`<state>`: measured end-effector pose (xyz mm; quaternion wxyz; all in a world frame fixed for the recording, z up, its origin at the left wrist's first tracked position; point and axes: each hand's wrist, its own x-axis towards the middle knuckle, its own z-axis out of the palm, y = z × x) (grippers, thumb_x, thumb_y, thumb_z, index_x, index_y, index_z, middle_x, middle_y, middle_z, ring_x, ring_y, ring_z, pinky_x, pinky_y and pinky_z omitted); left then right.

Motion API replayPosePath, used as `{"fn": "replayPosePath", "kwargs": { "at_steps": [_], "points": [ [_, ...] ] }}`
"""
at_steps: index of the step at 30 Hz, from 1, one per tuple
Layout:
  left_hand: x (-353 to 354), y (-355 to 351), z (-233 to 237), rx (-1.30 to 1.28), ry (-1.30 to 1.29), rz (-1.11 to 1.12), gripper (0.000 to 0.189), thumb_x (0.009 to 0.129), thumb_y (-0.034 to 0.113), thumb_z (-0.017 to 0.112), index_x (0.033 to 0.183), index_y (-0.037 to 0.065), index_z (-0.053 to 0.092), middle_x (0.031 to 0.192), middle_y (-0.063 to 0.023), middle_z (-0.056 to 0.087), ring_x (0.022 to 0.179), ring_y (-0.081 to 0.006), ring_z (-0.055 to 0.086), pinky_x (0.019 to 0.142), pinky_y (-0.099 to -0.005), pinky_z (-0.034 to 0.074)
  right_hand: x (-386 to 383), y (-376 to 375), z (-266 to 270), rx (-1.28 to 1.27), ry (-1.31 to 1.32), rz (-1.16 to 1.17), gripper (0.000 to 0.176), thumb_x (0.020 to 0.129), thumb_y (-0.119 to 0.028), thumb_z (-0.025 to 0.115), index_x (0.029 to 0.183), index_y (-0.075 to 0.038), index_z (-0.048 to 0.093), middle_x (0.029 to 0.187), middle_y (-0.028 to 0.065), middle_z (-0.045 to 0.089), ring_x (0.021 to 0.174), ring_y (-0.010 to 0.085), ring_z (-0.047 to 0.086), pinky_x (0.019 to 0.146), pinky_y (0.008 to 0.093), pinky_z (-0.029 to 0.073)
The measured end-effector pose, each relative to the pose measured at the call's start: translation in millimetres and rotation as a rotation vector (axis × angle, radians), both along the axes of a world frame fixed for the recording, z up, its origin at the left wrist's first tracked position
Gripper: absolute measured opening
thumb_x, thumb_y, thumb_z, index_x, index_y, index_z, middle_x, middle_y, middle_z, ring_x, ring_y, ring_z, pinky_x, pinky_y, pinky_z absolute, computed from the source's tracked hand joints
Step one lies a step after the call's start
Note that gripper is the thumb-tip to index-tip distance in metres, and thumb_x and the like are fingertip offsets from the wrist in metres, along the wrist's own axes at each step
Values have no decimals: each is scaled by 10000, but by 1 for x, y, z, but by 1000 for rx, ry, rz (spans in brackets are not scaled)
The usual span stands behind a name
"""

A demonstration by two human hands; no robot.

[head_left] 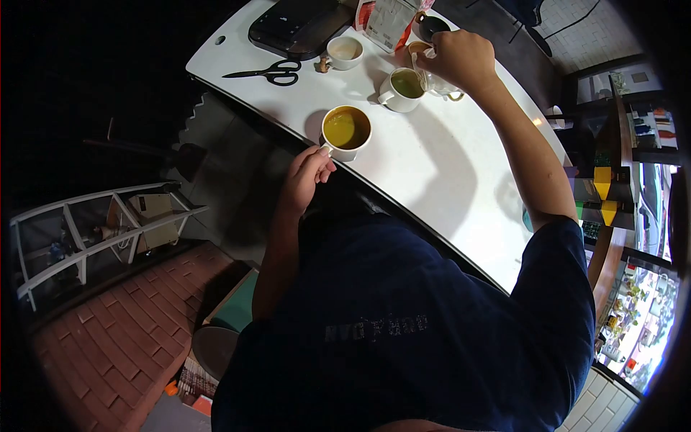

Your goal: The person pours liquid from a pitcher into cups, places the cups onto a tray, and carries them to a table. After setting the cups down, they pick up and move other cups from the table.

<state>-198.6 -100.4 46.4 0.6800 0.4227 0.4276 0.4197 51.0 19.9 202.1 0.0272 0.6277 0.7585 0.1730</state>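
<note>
My left hand (308, 176) is closed on the handle of a white cup (348, 153) that holds yellow-green liquid. The cup is at the near edge of the white table (432, 173). Farther back, my right hand (461, 59) has its fingers curled together above a clear glass vessel (440, 85); what they grip is mostly hidden. Just left of that vessel stands a second white cup (400, 103) with green liquid inside. A third, smaller white cup (345, 54) with pale contents sits farther left, beside a small brown object (322, 65).
Black-handled scissors (277, 73) lie on the table's left part. Behind them is a flat black device (299, 29). A red and white pouch (389, 23) and a dark round item (432, 27) stand at the back. A white metal rack (79, 237) stands at floor level on the left.
</note>
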Motion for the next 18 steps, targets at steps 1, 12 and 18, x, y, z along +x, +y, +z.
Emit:
{"fn": "replayPosePath", "kwargs": {
  "at_steps": [1, 12, 18],
  "points": [
    [0, -1, -1, -1, -1, 3, 290, 904, 247, 427, 728, 39, 526, 626, 8, 444, 592, -66, 391, 558, -208, 305, 0, 0, 0, -1, -1, 3, 359, 689, -480, 625, 730, -129, 687, 601, 79, 623, 571, 246, 630, 533, 350, 509],
    [-2, -7, -4, 0, -23, 35, 290, 911, 254, 444, 733, 42, 533, 643, 10, 466, 593, -62, 400, 549, -204, 305, 4, 2, 3, 50, -24, 25, 404, 701, -516, 607, 734, -123, 692, 628, 89, 632, 599, 251, 637, 550, 352, 511],
    [-1, -2, 2, 36, 44, -32, 301, 912, 265, 448, 732, 39, 530, 645, 7, 467, 592, -61, 399, 547, -203, 305, 30, -4, 21, 35, 165, -109, 511, 699, -570, 582, 770, -76, 690, 688, 112, 647, 672, 265, 647, 603, 366, 506]
  ]
}}
